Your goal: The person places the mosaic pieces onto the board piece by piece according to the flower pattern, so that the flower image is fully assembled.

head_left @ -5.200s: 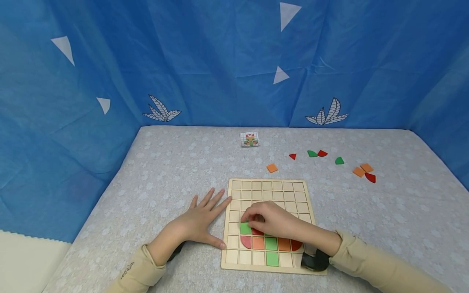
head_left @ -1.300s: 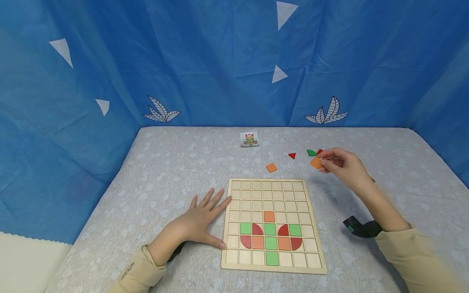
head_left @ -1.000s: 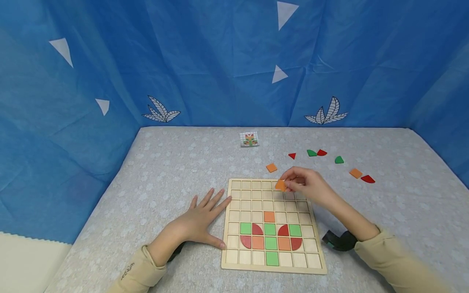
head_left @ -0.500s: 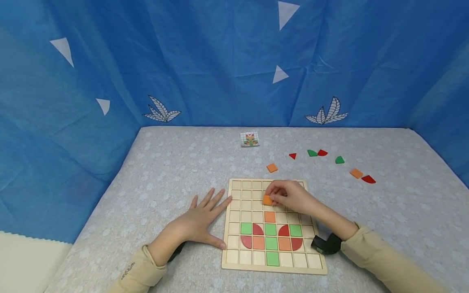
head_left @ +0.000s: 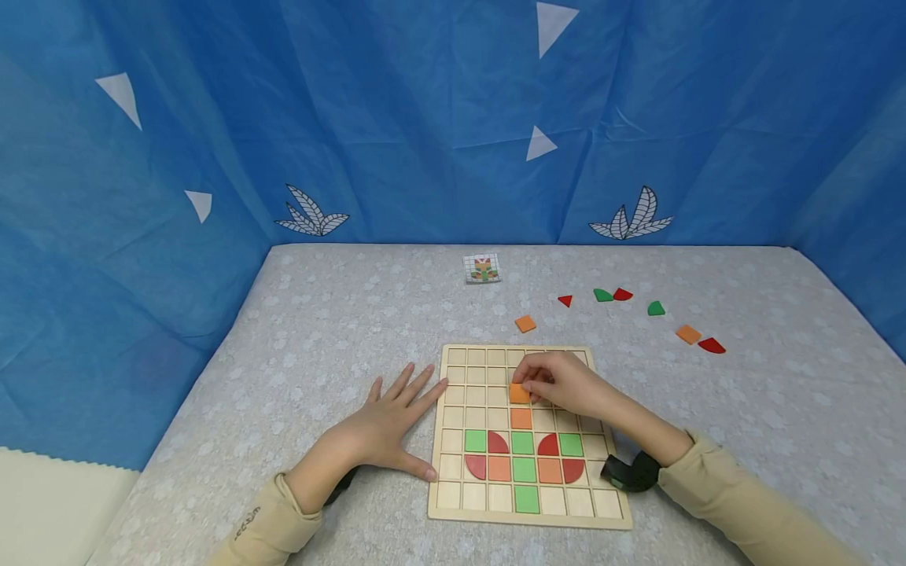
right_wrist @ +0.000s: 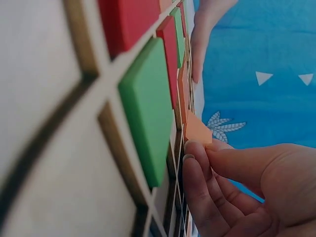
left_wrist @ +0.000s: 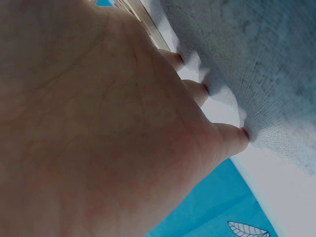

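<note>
Pale grey flowered cloth (head_left: 778, 401) covers the surface (head_left: 318, 314). A wooden board (head_left: 476, 395) lies on it, a picture card (head_left: 482, 269) between eleven and twelve o'clock from the board, and seven loose tiles (head_left: 525, 324) from twelve to two.

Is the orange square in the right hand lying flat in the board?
No, it's tilted: in the right wrist view, the orange square slants up away from the board, pinched in the right hand.
</note>
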`<state>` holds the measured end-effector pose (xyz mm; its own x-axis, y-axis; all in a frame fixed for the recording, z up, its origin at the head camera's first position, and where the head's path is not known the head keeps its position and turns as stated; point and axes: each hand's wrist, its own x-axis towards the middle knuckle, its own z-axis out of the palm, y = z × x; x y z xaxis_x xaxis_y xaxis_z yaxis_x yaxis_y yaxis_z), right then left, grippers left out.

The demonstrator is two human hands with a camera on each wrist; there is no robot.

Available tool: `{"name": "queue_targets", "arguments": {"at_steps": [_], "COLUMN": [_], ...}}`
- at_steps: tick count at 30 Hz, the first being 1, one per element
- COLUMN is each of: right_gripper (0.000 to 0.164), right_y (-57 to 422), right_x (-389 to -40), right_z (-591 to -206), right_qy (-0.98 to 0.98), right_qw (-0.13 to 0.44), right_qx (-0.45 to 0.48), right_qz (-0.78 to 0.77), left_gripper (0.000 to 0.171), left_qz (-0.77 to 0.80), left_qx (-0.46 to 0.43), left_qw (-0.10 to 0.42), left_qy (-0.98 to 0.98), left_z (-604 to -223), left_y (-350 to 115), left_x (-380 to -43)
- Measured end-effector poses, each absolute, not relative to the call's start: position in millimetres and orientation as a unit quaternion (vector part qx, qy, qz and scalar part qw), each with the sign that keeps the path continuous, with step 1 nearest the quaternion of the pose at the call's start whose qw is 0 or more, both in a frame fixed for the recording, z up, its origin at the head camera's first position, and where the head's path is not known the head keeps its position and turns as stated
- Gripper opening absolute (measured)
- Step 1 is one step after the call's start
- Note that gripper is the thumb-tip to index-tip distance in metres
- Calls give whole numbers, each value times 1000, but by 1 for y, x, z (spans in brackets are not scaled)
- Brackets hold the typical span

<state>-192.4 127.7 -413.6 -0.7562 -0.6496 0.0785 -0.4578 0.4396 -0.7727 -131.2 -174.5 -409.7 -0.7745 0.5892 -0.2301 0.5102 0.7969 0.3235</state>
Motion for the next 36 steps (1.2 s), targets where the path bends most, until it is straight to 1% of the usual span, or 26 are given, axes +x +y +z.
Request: {"name": "queue_targets", "arguments": {"at_steps": [4,11,15,18,22,26,32,36], "right_gripper": [13,10,12,16,23,30,28,25], "right_y": [128,130,135,140,145,148,147,145], "right_x": [-192,-194,-203,-219,-248,-273,-289,-291], "right_z": [-413,-409,-398,-392,-395,-404,-407,-409], "right_qy": [846,869,875,883,893,893,881,878], "right_qw": [107,52,55,57,63,79,110,113], "right_qx": [-332,-334,-319,-302,-282,-294,-293,-282], "right_qz": [-402,-361,-359,-355,-344,-332,-355,-370], "left_gripper": [117,117,117,117,117,117,117,116], "left_qz": [124,120,121,123,126,131,126,128], "left_qx": [293,293,295,294,293,291,290,290], "left_qw": [163,161,161,161,167,171,170,171], "left_qy": [934,935,934,934,933,932,933,933], "left_z": [-410,-408,-408,-408,-410,-410,-409,-408], "left_y": [-175,-174,-173,-174,-175,-174,-174,-174], "left_x": [-131,-131,-131,-131,-131,-130,-130,-130]}}
